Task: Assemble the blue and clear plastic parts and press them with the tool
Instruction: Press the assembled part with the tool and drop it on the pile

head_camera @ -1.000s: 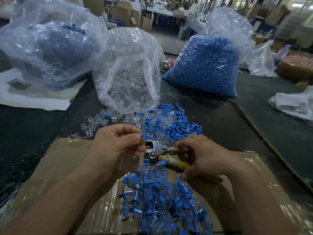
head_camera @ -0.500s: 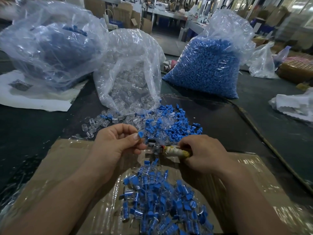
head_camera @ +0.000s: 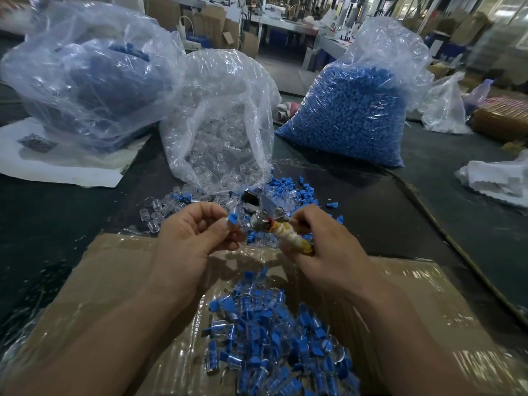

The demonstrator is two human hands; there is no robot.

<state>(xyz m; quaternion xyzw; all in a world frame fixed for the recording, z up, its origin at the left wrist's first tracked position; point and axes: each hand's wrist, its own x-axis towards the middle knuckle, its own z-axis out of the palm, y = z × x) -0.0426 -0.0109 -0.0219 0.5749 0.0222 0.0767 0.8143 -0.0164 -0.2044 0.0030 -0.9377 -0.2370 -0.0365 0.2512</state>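
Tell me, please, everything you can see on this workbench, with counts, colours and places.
Bag of blue parts: one, clear plastic, blue fill, far right.
Bag of clear parts: one, transparent, centre, mouth toward the person.
Bag with blue contents: one, clear plastic, far left.
Loose parts: many, blue and clear, at the centre bag's mouth.
Assembled pieces: many, blue and clear, piled on the cardboard.
Cardboard: one sheet, brown, taped, nearest.
White sheet: one, far left.
Table: one, dark.
Pliers: one, metal head, yellow-wrapped handle, gripped by the right hand.
Blue part: one, pinched by the left hand.
Hands: two, above the cardboard's far edge.
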